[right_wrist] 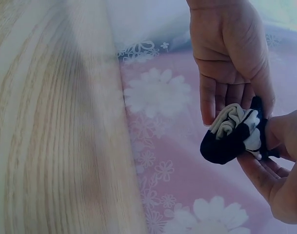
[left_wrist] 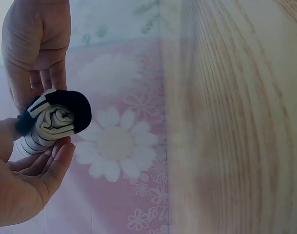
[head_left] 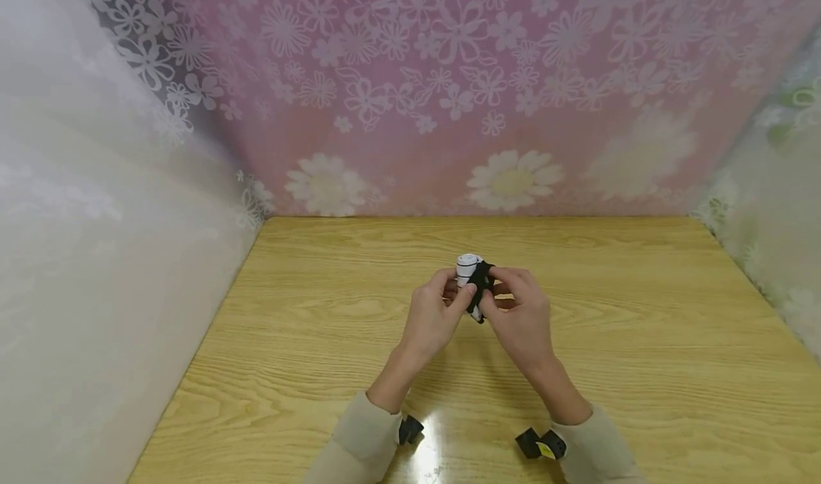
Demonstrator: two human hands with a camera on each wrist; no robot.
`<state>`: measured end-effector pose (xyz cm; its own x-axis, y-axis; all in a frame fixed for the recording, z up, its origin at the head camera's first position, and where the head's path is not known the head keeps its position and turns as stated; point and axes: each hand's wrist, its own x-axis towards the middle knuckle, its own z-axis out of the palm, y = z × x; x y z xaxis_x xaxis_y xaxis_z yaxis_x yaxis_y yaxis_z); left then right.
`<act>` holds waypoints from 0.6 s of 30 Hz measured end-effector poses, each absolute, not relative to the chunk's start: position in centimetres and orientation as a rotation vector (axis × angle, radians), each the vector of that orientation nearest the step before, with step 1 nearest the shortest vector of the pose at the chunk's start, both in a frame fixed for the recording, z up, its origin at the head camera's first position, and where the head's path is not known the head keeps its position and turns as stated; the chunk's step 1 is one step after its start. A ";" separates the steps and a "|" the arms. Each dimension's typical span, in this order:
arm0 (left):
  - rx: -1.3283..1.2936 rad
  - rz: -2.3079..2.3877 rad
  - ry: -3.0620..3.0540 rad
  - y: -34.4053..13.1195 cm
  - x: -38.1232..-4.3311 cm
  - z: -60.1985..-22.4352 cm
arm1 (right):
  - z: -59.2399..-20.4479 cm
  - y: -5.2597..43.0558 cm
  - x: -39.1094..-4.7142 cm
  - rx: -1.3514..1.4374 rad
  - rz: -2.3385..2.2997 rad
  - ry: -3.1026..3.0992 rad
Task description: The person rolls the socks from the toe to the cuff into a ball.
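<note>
A sock (head_left: 467,266), white with thin black stripes, is rolled into a small bundle and held above the table. Its black cuff (head_left: 478,281) wraps part of the roll, and the white spiral end of the rolled sock (left_wrist: 56,120) shows in the left wrist view. My left hand (head_left: 431,318) grips the bundle from the left, thumb against the black part. From the other side my right hand (head_left: 524,321) pinches the black cuff between thumb and fingers. The right wrist view shows the rolled sock (right_wrist: 226,139) between both hands; some fingertips are hidden behind it.
Beneath the hands lies a wood-grain table (head_left: 288,341). A pink floral backdrop (head_left: 410,113) rises at its far edge, with pale panels on the left (head_left: 96,256) and right (head_left: 770,184). Black devices (head_left: 541,444) sit by both sleeves.
</note>
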<state>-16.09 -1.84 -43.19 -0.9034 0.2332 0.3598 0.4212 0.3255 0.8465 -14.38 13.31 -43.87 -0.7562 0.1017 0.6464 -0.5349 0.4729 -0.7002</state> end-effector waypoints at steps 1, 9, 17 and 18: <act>-0.599 -1.613 -2.412 -1.8 -16.1 -43.3 | -43.9 13.3 -14.4 0.370 1.289 -2.105; -0.632 -1.544 -2.406 -1.6 -15.9 -43.2 | -44.4 13.1 -14.6 0.466 1.148 -2.106; -0.611 -1.633 -2.415 -1.7 -15.9 -43.3 | -45.0 12.5 -14.6 0.607 0.872 -2.056; -0.609 -1.635 -2.417 -1.7 -16.0 -43.3 | -45.0 12.4 -14.6 0.622 0.850 -2.047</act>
